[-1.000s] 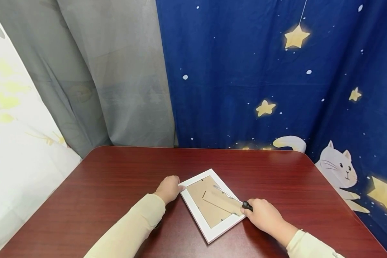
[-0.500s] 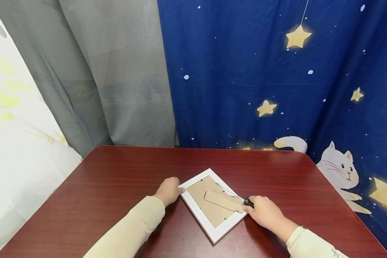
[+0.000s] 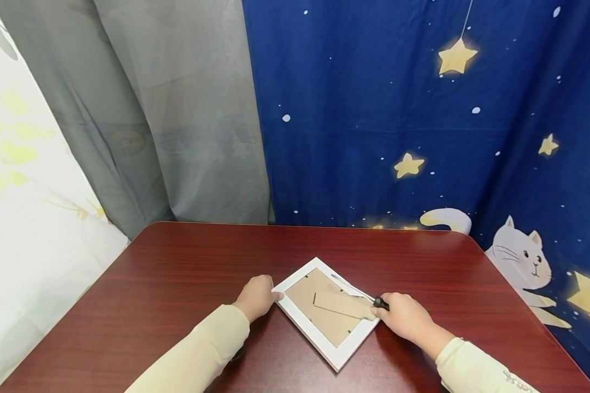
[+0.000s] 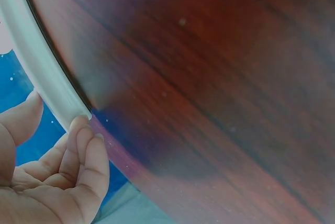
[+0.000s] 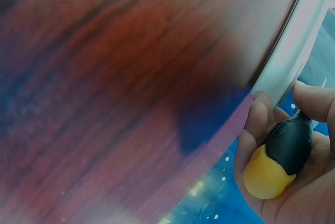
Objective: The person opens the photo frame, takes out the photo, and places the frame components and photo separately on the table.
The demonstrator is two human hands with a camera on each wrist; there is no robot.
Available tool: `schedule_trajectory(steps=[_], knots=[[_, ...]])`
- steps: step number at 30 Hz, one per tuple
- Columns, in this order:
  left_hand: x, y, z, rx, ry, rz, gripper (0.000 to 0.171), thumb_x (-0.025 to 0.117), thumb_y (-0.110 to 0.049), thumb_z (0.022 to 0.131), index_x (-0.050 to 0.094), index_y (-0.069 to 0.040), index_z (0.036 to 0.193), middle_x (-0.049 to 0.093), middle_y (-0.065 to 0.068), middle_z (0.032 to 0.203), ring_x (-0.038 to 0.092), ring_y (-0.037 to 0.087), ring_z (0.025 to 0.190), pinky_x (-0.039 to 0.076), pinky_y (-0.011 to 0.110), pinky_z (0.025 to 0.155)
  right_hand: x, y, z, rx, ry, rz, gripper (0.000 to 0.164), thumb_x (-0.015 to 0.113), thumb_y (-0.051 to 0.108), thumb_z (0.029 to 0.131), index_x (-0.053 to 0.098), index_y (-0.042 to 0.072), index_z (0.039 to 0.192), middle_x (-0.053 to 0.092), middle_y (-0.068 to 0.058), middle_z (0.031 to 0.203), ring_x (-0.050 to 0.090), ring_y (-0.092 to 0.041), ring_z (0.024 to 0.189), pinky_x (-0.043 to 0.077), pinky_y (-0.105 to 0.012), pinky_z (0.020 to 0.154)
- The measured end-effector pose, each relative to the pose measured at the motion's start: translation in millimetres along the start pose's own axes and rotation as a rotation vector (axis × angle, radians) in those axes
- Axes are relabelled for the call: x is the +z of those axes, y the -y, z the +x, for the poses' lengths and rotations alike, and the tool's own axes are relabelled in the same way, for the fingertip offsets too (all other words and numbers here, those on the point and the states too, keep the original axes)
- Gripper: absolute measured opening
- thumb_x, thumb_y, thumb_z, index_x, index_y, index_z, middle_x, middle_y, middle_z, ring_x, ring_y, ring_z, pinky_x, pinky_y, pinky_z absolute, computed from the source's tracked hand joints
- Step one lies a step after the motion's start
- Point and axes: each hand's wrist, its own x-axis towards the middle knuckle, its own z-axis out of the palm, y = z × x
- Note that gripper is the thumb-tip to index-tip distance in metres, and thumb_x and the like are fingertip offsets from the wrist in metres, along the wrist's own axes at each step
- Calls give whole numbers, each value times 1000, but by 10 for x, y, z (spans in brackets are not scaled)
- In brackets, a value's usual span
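Note:
A white picture frame [image 3: 300, 323] is held back side up over the table, one corner toward the person. Its brown backing board [image 3: 307, 303] carries a fold-flat stand leg [image 3: 341, 304]. My left hand [image 3: 257, 296] pinches the left corner between thumb and fingers; the left wrist view shows the fingertips [image 4: 81, 124] at the frame's edge. At the opposite corner, my right hand [image 3: 407, 316] grips the frame and a screwdriver together. The screwdriver's black and yellow handle [image 5: 288, 148] lies in the palm, and its metal shaft [image 3: 356, 289] slants across the frame's back.
The dark red wooden table [image 3: 201, 256] has rounded far corners. Behind it hang a grey curtain [image 3: 201, 109] and a blue curtain [image 3: 349, 109] with stars and a cat. White patterned cloth [image 3: 39, 245] hangs on the left.
The picture frame has turned slightly counterclockwise in the head view, its near corner swinging right. My right hand has risen a little with the screwdriver, and my left hand has dropped slightly.

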Motion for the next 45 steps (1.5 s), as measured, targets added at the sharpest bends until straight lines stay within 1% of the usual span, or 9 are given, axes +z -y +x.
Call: schedule_trajectory(steps=[7,14,23,29,37,41,45], knots=[[-14,-29,-81,0,-7,-3,30,76,-17,81,53,-4,66,48,3,59,44,16,59,46,34,59,-11,-27,40,-22,-4,-6,15,72,21,83,64,9,78,59,0,67,49,-17,62,41,-36,60],[-18,-36,-141,8,-13,12,31,77,-18,79,53,-4,65,48,4,59,44,16,58,46,35,59,-17,-48,81,-34,4,0,14,73,20,83,66,8,81,61,-1,69,50,-16,64,43,-37,62],[-33,-54,-209,4,-7,31,33,78,-19,79,52,-5,63,47,3,58,43,16,57,46,35,59,-17,-86,144,-40,31,27,15,72,20,84,66,7,82,56,2,66,46,-16,63,40,-33,61],[-25,-65,-239,9,-17,39,34,79,-19,77,52,-5,63,47,4,58,44,17,57,47,36,59,-24,-94,166,-62,25,39,14,73,19,84,65,8,79,53,3,64,45,-16,63,39,-32,61],[-22,-82,-270,14,-8,55,31,79,-20,78,56,-1,67,52,7,62,50,19,60,49,38,63,-46,-100,213,-52,47,53,13,72,20,85,66,8,81,53,3,64,45,-16,63,39,-32,61],[-31,-104,-295,3,-1,42,31,79,-20,78,58,1,70,54,8,64,51,20,62,49,39,64,-44,-123,256,-47,59,68,14,72,20,85,67,8,83,54,2,66,46,-16,64,38,-32,61],[-35,-120,-308,0,3,32,31,79,-20,78,57,1,69,54,8,64,51,19,61,49,38,63,-33,-155,298,-52,69,80,14,71,20,86,68,7,86,56,2,67,46,-16,65,38,-32,61]])
